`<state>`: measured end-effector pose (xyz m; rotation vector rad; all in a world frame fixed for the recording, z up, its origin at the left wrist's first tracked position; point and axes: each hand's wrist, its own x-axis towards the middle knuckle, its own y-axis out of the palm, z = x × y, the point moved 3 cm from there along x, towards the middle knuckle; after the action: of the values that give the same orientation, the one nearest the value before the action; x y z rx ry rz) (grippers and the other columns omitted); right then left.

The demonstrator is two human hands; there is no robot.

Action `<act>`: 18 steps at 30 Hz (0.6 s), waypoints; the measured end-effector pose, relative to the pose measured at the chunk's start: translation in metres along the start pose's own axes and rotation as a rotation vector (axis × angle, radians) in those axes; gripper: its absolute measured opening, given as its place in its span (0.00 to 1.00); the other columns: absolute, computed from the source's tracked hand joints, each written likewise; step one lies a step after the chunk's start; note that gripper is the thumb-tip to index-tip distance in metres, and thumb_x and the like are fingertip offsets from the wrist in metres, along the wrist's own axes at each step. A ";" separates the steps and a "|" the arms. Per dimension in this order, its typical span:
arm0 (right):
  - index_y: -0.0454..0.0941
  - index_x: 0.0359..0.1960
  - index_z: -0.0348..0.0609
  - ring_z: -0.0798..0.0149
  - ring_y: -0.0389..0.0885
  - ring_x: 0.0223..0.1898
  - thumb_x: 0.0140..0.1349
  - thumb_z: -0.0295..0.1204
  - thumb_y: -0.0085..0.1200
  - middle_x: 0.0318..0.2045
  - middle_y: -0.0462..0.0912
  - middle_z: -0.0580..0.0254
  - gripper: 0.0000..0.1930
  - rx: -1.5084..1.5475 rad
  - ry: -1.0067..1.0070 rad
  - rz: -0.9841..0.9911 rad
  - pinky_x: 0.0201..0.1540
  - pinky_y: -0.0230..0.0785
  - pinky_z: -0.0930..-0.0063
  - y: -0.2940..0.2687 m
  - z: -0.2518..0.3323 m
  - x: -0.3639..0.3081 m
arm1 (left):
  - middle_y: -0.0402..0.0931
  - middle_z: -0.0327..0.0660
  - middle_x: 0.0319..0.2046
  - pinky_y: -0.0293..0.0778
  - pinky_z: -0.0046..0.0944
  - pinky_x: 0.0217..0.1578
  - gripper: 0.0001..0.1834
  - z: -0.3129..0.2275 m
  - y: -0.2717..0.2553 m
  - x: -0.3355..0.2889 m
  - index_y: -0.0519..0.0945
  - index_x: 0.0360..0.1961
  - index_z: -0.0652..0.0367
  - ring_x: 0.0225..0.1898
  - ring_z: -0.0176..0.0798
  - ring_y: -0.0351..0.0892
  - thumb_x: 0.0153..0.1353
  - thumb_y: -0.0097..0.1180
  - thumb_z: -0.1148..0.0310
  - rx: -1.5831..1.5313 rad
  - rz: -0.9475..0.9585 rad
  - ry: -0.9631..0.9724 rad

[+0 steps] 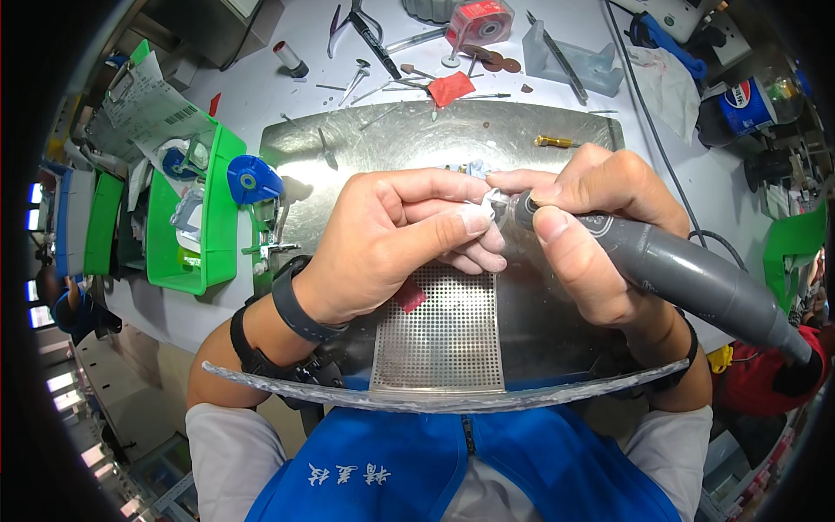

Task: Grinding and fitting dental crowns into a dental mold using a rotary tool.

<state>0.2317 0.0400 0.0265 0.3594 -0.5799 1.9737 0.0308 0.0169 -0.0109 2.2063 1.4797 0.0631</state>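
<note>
**Steady pinch, light strokes**

Pinched narrowly between thumb and fingers of the left hand [374, 235]: a small white piece [492, 202], held up around the far end of the perforated plate [439, 335]. Cannot tell whether over that end or just past it, with fingers in the way. Gripped firmly in the right hand [604, 217]: a grey handpiece [709, 280], slanting in from the right of the perforated plate, nose close beside the small white piece. Too fine to tell at the tip whether touching.

Best, in all likelihood, to brace the right fingertips against the left, so as to move both together in case of a slip. Stroke short and light rather than pressing. Turn the small white piece to meet the tip instead of twisting the grey handpiece. Aim the tip clear of the left thumb. Mind the pale powder [492, 262] on the left fingertips, likely to loosen the pinch; wipe when slick. Work above the perforated plate, clear of the red scrap [410, 297] on its left side.
</note>
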 end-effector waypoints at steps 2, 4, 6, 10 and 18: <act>0.71 0.35 0.36 0.71 0.72 0.29 0.63 0.19 0.53 0.26 0.73 0.61 0.04 0.000 -0.003 0.006 0.56 0.82 0.42 0.000 0.000 0.001 | 0.86 0.53 0.41 0.87 0.37 0.43 0.16 0.000 0.000 0.000 0.78 0.56 0.75 0.41 0.45 0.90 0.73 0.57 0.74 0.004 0.000 -0.004; 0.71 0.35 0.36 0.71 0.73 0.29 0.63 0.19 0.53 0.26 0.72 0.61 0.04 0.001 -0.007 0.012 0.56 0.82 0.42 0.000 0.000 0.001 | 0.86 0.53 0.41 0.87 0.37 0.43 0.16 0.000 0.000 0.000 0.78 0.56 0.75 0.41 0.45 0.90 0.73 0.57 0.74 0.009 0.001 -0.008; 0.71 0.35 0.36 0.71 0.73 0.29 0.62 0.18 0.53 0.26 0.72 0.61 0.03 -0.014 -0.019 0.008 0.55 0.82 0.43 -0.001 0.000 0.001 | 0.86 0.53 0.41 0.86 0.37 0.44 0.16 -0.001 0.000 0.001 0.78 0.57 0.75 0.41 0.45 0.90 0.73 0.56 0.74 0.005 0.017 -0.003; 0.71 0.35 0.36 0.71 0.74 0.29 0.62 0.18 0.53 0.26 0.72 0.60 0.03 -0.003 -0.018 0.012 0.55 0.83 0.44 -0.001 0.001 0.002 | 0.86 0.54 0.41 0.86 0.37 0.44 0.16 0.000 -0.001 0.001 0.77 0.57 0.75 0.42 0.45 0.90 0.73 0.56 0.74 -0.020 0.024 -0.007; 0.70 0.34 0.36 0.72 0.71 0.28 0.62 0.19 0.53 0.26 0.72 0.61 0.04 -0.006 0.008 0.021 0.55 0.82 0.43 -0.001 0.001 0.003 | 0.86 0.53 0.41 0.86 0.38 0.45 0.17 0.001 -0.001 0.001 0.77 0.57 0.75 0.42 0.45 0.90 0.73 0.56 0.74 -0.019 0.021 -0.019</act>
<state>0.2311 0.0419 0.0289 0.3429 -0.5873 1.9922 0.0302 0.0175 -0.0120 2.2018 1.4398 0.0632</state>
